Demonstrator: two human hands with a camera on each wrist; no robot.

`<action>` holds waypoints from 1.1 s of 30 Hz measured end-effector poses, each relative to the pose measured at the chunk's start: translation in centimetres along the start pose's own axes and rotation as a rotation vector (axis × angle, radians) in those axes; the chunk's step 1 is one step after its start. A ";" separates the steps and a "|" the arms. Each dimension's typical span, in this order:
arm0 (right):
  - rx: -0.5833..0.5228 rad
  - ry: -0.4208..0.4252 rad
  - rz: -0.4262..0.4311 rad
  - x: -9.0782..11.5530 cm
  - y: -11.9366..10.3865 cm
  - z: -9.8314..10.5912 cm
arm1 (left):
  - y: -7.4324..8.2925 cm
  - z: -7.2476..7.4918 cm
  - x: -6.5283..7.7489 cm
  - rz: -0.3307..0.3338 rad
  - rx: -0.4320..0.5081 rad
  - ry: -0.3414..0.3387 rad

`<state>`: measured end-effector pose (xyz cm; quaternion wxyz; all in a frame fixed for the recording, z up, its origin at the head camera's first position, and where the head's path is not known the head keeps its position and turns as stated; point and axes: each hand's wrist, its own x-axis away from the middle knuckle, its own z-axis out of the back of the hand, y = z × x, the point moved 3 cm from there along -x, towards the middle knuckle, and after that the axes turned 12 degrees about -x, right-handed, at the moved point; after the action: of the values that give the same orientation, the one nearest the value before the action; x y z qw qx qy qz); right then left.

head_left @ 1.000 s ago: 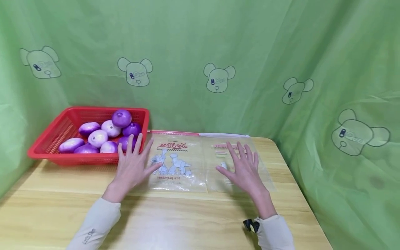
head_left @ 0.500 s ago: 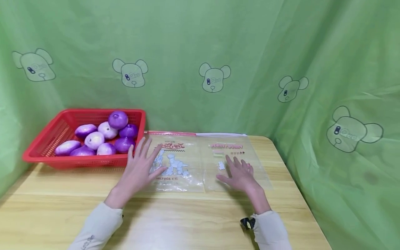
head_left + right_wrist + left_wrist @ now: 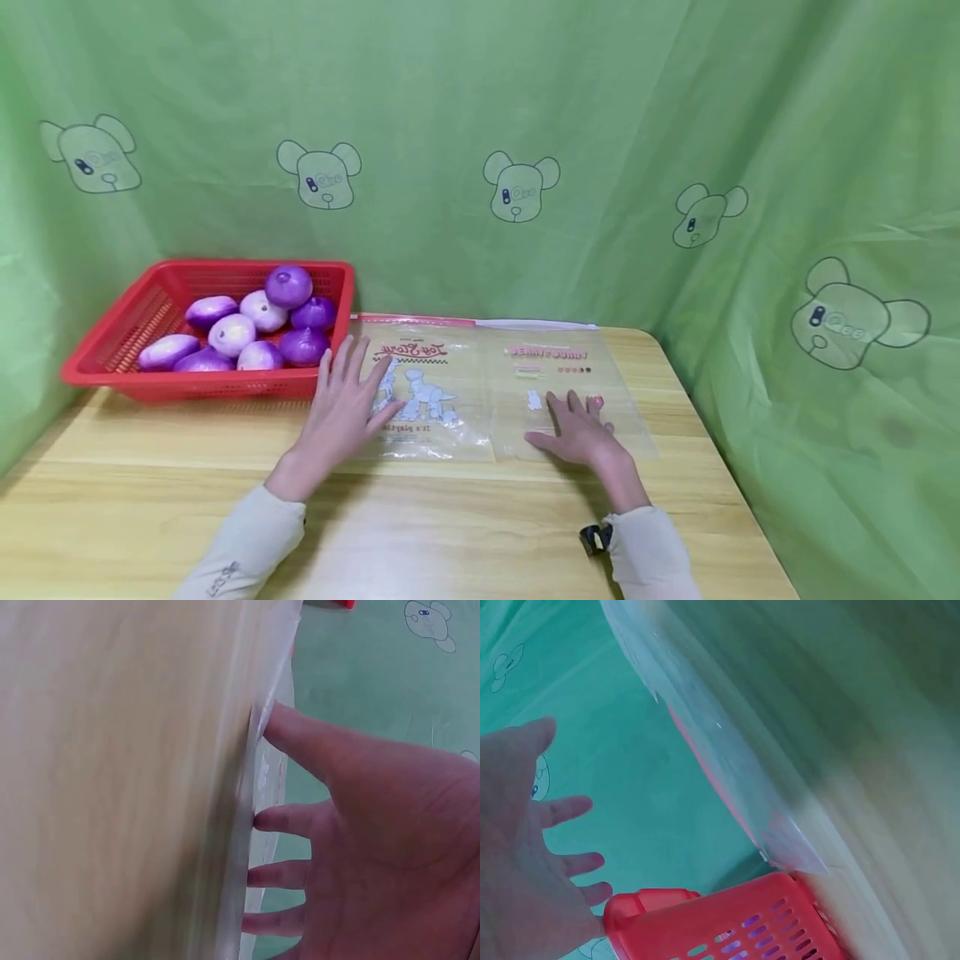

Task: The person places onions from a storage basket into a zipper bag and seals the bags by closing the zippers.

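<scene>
Rectangular red plastic basket point(image 3: 225, 384), walls slotted. Inside basket: nine visible rounded purple-and-white onions point(image 3: 232, 334), heaped toward right, deep-purple one highest near basket's back right. Beneath basket: pale-yellow wood-grain bench point(image 3: 450, 533). Behind basket, also to either side: creased green fabric curtain point(image 3: 450, 75). Line-drawn bear heads point(image 3: 326, 180) printed on curtain: two above basket, three off to basket's right.

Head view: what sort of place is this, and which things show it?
Probably a staged work spot indoors: a green curtain printed with animal heads hangs behind and beside a wood-grained table, and clear printed bags lie flat on it.
</scene>
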<state>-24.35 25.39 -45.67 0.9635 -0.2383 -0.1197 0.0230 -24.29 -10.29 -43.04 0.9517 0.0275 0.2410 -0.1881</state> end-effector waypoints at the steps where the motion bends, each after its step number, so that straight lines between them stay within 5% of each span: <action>1: 0.005 0.005 -0.002 0.0 -0.1 0.0 | 0.1 -0.1 0.0 0.004 -0.002 0.001; 9: 0.033 0.054 -0.021 0.4 -1.1 -0.8 | 1.3 -0.3 0.1 -0.035 -0.037 0.051; 16: 0.072 0.133 0.029 0.0 -1.4 -0.6 | 3.5 -0.7 -0.3 -0.117 0.104 0.032; 24: 0.059 0.182 0.085 -0.2 -1.3 0.3 | 4.8 -1.1 -0.8 -0.057 0.270 -0.088; 33: 0.051 0.242 0.082 0.1 -1.4 1.6 | 6.4 -1.7 -4.1 0.008 0.535 -0.246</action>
<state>-24.65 24.90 -43.68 0.9749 -0.2193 0.0077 0.0368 -26.06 -2.72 -42.89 0.9335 0.2552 0.0656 -0.2432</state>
